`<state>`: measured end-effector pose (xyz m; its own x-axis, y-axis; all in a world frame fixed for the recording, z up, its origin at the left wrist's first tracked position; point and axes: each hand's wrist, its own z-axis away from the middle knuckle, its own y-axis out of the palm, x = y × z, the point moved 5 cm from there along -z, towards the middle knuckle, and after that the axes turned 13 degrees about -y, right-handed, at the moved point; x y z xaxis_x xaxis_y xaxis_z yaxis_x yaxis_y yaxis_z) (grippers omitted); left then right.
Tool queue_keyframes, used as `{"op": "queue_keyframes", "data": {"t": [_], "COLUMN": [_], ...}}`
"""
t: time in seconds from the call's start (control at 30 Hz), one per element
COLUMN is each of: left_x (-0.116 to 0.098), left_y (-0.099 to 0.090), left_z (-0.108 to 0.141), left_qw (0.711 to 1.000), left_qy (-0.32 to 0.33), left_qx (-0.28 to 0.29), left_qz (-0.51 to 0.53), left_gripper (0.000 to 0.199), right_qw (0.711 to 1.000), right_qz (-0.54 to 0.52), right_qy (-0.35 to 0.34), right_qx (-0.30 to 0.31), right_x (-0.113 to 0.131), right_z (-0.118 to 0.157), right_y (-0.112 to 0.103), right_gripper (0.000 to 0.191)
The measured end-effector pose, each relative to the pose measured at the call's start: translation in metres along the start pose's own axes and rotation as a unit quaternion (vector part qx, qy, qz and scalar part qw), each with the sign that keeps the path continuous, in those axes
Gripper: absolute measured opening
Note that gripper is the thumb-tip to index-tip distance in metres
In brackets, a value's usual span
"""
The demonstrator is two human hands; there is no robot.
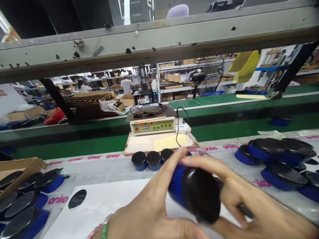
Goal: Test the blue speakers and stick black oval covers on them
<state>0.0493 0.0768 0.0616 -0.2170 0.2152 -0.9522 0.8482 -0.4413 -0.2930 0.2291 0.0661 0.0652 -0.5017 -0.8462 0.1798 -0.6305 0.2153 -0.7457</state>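
Observation:
My left hand (pixel 149 199) is wrapped round a short round blue case with a glossy black face (pixel 201 196), tilted so the face turns toward me. From the other side, my right hand (pixel 239 189) grips the same case, its index finger along the upper edge. A small dark object (pixel 245 210) shows by the curled fingers of my right hand; its kind cannot be made out. Behind my hands stands a row of similar small blue cases with black tops (pixel 139 161). On a white sheet (pixel 104 199) to the left lies a loose glossy black disc (pixel 77 199).
Blue cases with black tops crowd the left (pixel 25 212) and right (pixel 284 176) of the bench. A cardboard box (pixel 37 164) stands at left. Beyond, a control unit (pixel 153 126) with red lights sits before a green conveyor (pixel 107 142). A beam (pixel 159 43) crosses above.

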Motion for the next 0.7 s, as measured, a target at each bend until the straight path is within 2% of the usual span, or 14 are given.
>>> {"op": "queue_keyframes", "data": {"t": [0.03, 0.1, 0.17, 0.23, 0.3, 0.37, 0.47, 0.53, 0.6, 0.7], "left_x": [0.007, 0.023, 0.042, 0.057, 0.063, 0.063, 0.059, 0.058, 0.059, 0.061], "left_y": [0.000, -0.005, -0.009, -0.007, -0.005, -0.004, -0.005, -0.006, -0.005, -0.002], "left_z": [0.002, 0.008, 0.018, 0.028, 0.034, 0.038, 0.038, 0.037, 0.036, 0.034], "left_qw": [0.996, 0.965, 0.909, 0.843, 0.794, 0.764, 0.740, 0.734, 0.735, 0.751], "left_qy": [-0.036, -0.100, -0.164, -0.218, -0.232, -0.217, -0.194, -0.187, -0.193, -0.202], "left_qx": [0.009, -0.027, -0.080, -0.096, -0.079, -0.056, -0.035, -0.034, -0.030, -0.028], "left_qz": [0.079, 0.240, 0.376, 0.482, 0.557, 0.606, 0.643, 0.652, 0.649, 0.628], "left_gripper": [0.097, 0.076, 0.062, 0.055, 0.053, 0.047, 0.042, 0.048, 0.055, 0.059], "right_qw": [0.999, 0.997, 0.999, 0.998, 0.995, 0.991, 0.985, 0.984, 0.986, 0.990], "right_qz": [-0.020, -0.031, -0.029, -0.041, -0.049, -0.057, -0.085, -0.093, -0.082, -0.057], "right_qy": [-0.036, -0.063, -0.026, 0.006, 0.014, 0.007, 0.009, -0.009, -0.041, -0.065], "right_qx": [0.016, 0.017, 0.009, 0.043, 0.088, 0.120, 0.153, 0.151, 0.136, 0.112], "right_x": [0.012, 0.021, 0.018, 0.014, 0.014, 0.017, 0.018, 0.019, 0.022, 0.026], "right_z": [-0.014, -0.033, -0.040, -0.039, -0.036, -0.034, -0.035, -0.038, -0.042, -0.045], "right_y": [0.002, 0.003, 0.004, 0.015, 0.029, 0.041, 0.054, 0.057, 0.056, 0.054], "right_gripper": [0.032, 0.031, 0.022, 0.022, 0.025, 0.021, 0.023, 0.033, 0.040, 0.042]}}
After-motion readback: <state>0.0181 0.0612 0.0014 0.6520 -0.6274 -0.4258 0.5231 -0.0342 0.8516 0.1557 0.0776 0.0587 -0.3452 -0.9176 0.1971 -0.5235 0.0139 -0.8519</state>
